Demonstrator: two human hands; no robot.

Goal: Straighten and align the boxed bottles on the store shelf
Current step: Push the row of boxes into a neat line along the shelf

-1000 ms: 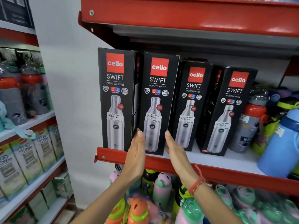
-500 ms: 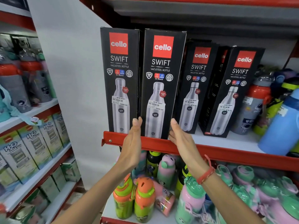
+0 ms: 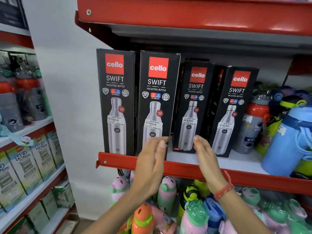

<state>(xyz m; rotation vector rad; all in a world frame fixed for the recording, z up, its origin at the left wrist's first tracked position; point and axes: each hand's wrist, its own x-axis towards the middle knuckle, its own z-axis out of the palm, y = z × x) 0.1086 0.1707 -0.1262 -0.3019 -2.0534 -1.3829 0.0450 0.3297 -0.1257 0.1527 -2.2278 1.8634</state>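
Four black Cello Swift bottle boxes stand on the red-edged shelf (image 3: 118, 162). The first box (image 3: 116, 102) and second box (image 3: 157, 102) are upright, side by side at the front edge. The third box (image 3: 192, 107) sits further back. The fourth box (image 3: 234, 112) is turned at an angle and leans. My left hand (image 3: 152, 164), blurred, is in front of the second box's lower right corner with fingers spread. My right hand (image 3: 206, 159) is at the third box's lower right side, fingers extended and holding nothing.
Loose bottles crowd the shelf's right end, among them a grey red-capped bottle (image 3: 253, 125) and a big blue bottle (image 3: 287, 141). Children's bottles (image 3: 167, 193) fill the shelf below. Another red shelf (image 3: 185, 16) hangs close above. Boxed goods (image 3: 25, 166) line the left rack.
Both hands have come off the sides of the second box and shifted right. My right hand now reaches the third box. The second box stands straight at the edge.
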